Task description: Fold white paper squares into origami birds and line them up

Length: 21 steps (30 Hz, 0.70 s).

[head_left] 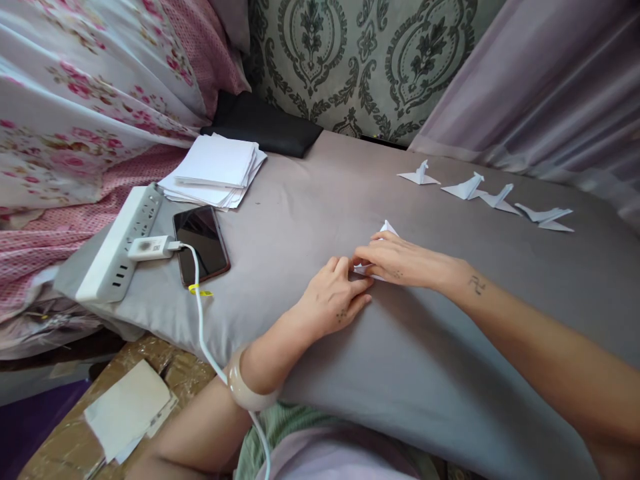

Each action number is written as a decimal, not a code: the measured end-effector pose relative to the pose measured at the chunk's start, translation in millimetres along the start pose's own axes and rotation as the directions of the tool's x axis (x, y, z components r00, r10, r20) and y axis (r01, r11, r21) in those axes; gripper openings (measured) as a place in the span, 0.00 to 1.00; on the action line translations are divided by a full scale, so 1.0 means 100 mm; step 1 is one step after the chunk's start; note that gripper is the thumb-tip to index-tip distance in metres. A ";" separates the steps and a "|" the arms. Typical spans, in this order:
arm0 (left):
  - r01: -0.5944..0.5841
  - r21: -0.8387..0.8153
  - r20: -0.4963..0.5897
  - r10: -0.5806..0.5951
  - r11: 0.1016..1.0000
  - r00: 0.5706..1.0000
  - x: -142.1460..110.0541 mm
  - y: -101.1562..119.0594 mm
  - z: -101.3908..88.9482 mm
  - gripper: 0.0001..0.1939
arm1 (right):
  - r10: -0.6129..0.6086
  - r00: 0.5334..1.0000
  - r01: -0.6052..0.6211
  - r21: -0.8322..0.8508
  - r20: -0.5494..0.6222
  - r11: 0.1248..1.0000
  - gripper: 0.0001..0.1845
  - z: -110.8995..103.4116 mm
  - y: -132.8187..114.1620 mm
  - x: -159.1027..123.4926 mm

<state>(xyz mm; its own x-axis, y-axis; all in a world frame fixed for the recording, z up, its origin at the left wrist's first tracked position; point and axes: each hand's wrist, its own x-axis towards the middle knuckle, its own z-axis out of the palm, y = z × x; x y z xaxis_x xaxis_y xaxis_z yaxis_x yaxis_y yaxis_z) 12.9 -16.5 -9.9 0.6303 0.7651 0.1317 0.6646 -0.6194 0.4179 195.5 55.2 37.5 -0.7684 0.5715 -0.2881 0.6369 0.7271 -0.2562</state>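
A small piece of folded white paper (388,228) lies on the grey cloth surface, mostly covered by my hands. My right hand (400,259) reaches over it, fingers bent down and pinching its left part. Against that same edge, my left hand (337,297) is closed, thumb and fingertips meeting the paper beside the right fingertips. One pointed tip shows beyond the right hand, and a strip shows below its fingers. Farther back on the right stand several folded paper birds (469,187), apart from both hands.
At the back left lies a stack of white paper (215,170) by a black flat item (265,123). A phone (203,243) and a white power strip (120,243) with a charger (150,248) sit left. Its white cable (201,320) runs past my left forearm. Curtains (550,100) hang right.
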 end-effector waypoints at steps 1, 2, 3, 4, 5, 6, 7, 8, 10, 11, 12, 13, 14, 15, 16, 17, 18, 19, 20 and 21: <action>-0.011 -0.047 0.005 0.012 0.999 1.000 -0.01 -0.03 -0.02 0.18 | 0.006 1.000 -0.006 0.009 -0.006 1.000 0.09 0.01 0.01 0.00; -0.017 -0.096 0.006 0.018 0.995 1.000 -0.02 -0.06 -0.03 0.17 | 0.008 1.000 -0.008 0.013 -0.006 1.000 0.09 0.01 0.02 -0.01; -0.014 -0.142 0.001 0.015 0.990 1.000 -0.03 -0.09 -0.04 0.16 | 0.008 1.000 -0.008 0.015 -0.003 1.000 0.09 0.02 0.03 -0.01; 0.000 -0.184 -0.006 -0.001 0.983 1.000 -0.03 -0.12 -0.05 0.15 | 0.006 1.000 -0.006 0.017 0.001 1.000 0.09 0.02 0.03 -0.02; 0.030 -0.217 -0.017 -0.035 0.976 0.999 -0.03 -0.14 -0.05 0.13 | 0.004 1.000 -0.004 0.019 0.005 1.000 0.09 0.02 0.04 -0.02; 0.078 -0.242 -0.027 -0.087 0.967 0.996 -0.03 -0.16 -0.06 0.12 | 0.001 1.000 -0.001 0.020 0.005 1.000 0.09 0.02 0.04 -0.02; 0.138 -0.260 -0.037 -0.153 0.956 0.988 -0.02 -0.18 -0.06 0.11 | -0.003 1.000 0.003 0.022 0.003 1.000 0.09 0.03 0.04 -0.01; 0.202 -0.272 -0.048 -0.223 0.941 0.974 -0.01 -0.19 -0.06 0.10 | -0.009 1.000 0.009 0.025 -0.001 1.000 0.10 0.03 0.05 0.00; 0.301 -0.282 -0.070 -0.332 0.911 0.941 0.01 -0.21 -0.07 0.09 | -0.017 1.000 0.017 0.024 -0.008 1.000 0.10 0.04 0.04 0.02; 0.326 -0.284 -0.077 -0.360 0.902 0.930 0.03 -0.22 -0.07 0.09 | -0.016 1.000 0.016 0.018 -0.008 1.000 0.10 0.04 0.04 0.03; 0.336 -0.283 -0.080 -0.371 0.898 0.925 0.03 -0.23 -0.08 0.08 | -0.013 1.000 0.013 0.011 -0.004 1.000 0.10 0.05 0.04 0.04; 0.337 -0.279 -0.082 -0.372 0.899 0.925 0.04 -0.24 -0.08 0.08 | -0.008 1.000 0.008 0.004 0.001 1.000 0.09 0.05 0.03 0.05; 0.334 -0.274 -0.083 -0.368 0.902 0.926 0.05 -0.24 -0.08 0.08 | -0.004 1.000 0.004 -0.002 0.004 1.000 0.09 0.05 0.02 0.05; 0.328 -0.269 -0.085 -0.361 0.906 0.929 0.05 -0.25 -0.07 0.08 | -0.006 1.000 0.006 -0.004 -0.002 1.000 0.10 0.04 0.02 0.04; 0.315 -0.265 -0.092 -0.349 0.911 0.933 0.05 -0.25 -0.05 0.09 | -0.017 1.000 0.016 -0.003 -0.017 1.000 0.11 0.04 0.01 0.02; 0.294 -0.260 -0.104 -0.329 0.920 0.938 0.05 -0.26 -0.04 0.10 | -0.034 0.998 0.034 -0.001 -0.044 0.999 0.12 0.03 -0.01 -0.01; 0.267 -0.254 -0.121 -0.304 0.930 0.945 0.04 -0.26 -0.01 0.11 | -0.053 0.995 0.053 -0.001 -0.082 0.999 0.14 0.03 -0.02 -0.05; 0.236 -0.246 -0.136 -0.274 0.940 0.952 0.04 -0.27 0.01 0.12 | -0.069 0.990 0.069 -0.004 -0.125 0.998 0.15 0.03 -0.03 -0.11; 0.206 -0.235 -0.149 -0.245 0.950 0.958 0.05 -0.27 0.03 0.13 | -0.077 0.983 0.076 -0.012 -0.166 0.997 0.16 0.03 -0.04 -0.17; 0.183 -0.224 -0.159 -0.221 0.957 0.962 0.05 -0.27 0.05 0.13 | -0.075 0.976 0.072 -0.023 -0.202 0.997 0.15 0.04 -0.05 -0.23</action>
<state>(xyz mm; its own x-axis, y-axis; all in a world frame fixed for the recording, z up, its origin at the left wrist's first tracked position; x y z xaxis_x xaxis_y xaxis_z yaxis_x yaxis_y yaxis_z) 0.6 3.1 -25.2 0.3963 0.9009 0.1770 0.6613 -0.4139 0.6256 210.7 37.0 41.5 -0.8108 0.5805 -0.0754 0.5785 0.7749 -0.2548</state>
